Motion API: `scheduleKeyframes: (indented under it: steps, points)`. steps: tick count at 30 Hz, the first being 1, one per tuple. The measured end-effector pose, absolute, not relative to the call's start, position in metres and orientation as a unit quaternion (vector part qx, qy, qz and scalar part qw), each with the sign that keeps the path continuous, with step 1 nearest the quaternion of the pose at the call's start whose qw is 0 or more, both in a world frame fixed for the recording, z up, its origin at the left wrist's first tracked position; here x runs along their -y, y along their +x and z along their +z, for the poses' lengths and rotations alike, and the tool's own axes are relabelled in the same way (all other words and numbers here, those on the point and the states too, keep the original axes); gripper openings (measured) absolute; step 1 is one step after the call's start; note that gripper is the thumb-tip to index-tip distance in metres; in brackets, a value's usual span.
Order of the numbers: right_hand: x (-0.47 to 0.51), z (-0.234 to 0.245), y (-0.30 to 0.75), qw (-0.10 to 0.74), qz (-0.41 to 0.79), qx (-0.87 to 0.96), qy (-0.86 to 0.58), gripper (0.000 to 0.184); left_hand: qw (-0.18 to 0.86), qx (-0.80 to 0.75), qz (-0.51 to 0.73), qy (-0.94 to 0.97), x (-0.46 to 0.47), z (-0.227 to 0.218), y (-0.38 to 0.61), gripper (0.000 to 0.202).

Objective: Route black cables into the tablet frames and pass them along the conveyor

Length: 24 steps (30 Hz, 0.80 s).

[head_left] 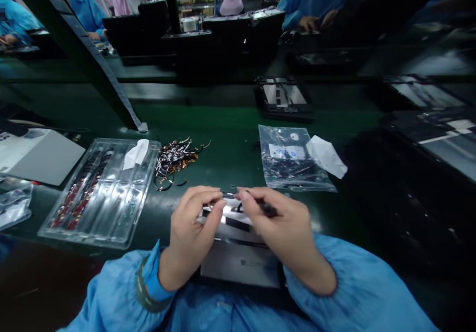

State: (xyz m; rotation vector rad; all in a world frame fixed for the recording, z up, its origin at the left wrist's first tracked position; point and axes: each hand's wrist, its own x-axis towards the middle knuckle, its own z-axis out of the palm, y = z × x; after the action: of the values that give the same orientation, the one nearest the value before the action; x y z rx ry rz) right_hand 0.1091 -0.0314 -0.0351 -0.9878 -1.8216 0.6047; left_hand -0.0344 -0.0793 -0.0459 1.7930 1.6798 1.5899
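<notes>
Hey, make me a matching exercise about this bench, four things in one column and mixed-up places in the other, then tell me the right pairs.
Things:
1. Plastic tray
2. Cable pile
3. Plastic bag
4. Flat device

Places:
A. Farthest right of the four
B. At the left hand and right hand
C. Farthest left of the four
D. Heaped between the tray and the bag

Right pairs: 1-C, 2-D, 3-A, 4-B
</notes>
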Motion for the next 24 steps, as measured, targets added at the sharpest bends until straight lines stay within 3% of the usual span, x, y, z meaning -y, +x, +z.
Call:
scheduleKeyframes:
  steps: [4, 8, 11, 14, 17, 19, 22, 24]
  points:
    - [0.040, -0.042, 0.106, 0.434, 0.122, 0.844, -0.292, 0.013, 0.041, -0.570, 0.535, 0.622, 0.080, -0.048, -0.036, 0.008]
    - [0.047, -0.049, 0.101, 0.410, 0.105, 0.867, -0.261, 0.014, 0.054, -0.583, 0.537, 0.607, 0.081, -0.050, -0.033, 0.008]
    - [0.048, -0.050, 0.101, 0.406, 0.150, 0.865, -0.256, 0.015, 0.091, -0.587, 0.534, 0.601, 0.084, -0.047, -0.034, 0.009]
    - [0.040, -0.038, 0.114, 0.399, 0.279, 0.809, -0.330, 0.016, 0.099, -0.612, 0.494, 0.610, 0.089, -0.041, -0.058, 0.011]
    - [0.023, -0.021, 0.141, 0.380, 0.423, 0.660, -0.492, 0.024, -0.066, -0.658, 0.410, 0.627, 0.097, -0.040, -0.112, 0.008]
    - [0.012, -0.015, 0.159, 0.385, 0.434, 0.595, -0.557, 0.028, -0.208, -0.665, 0.303, 0.651, 0.104, -0.044, -0.154, 0.009]
    - [0.005, -0.025, 0.174, 0.389, 0.338, 0.634, -0.577, 0.025, -0.147, -0.623, 0.103, 0.761, 0.115, -0.054, -0.199, 0.027]
    - [0.007, -0.038, 0.174, 0.382, 0.229, 0.727, -0.522, 0.019, -0.075, -0.602, 0.043, 0.794, 0.124, -0.055, -0.210, 0.036]
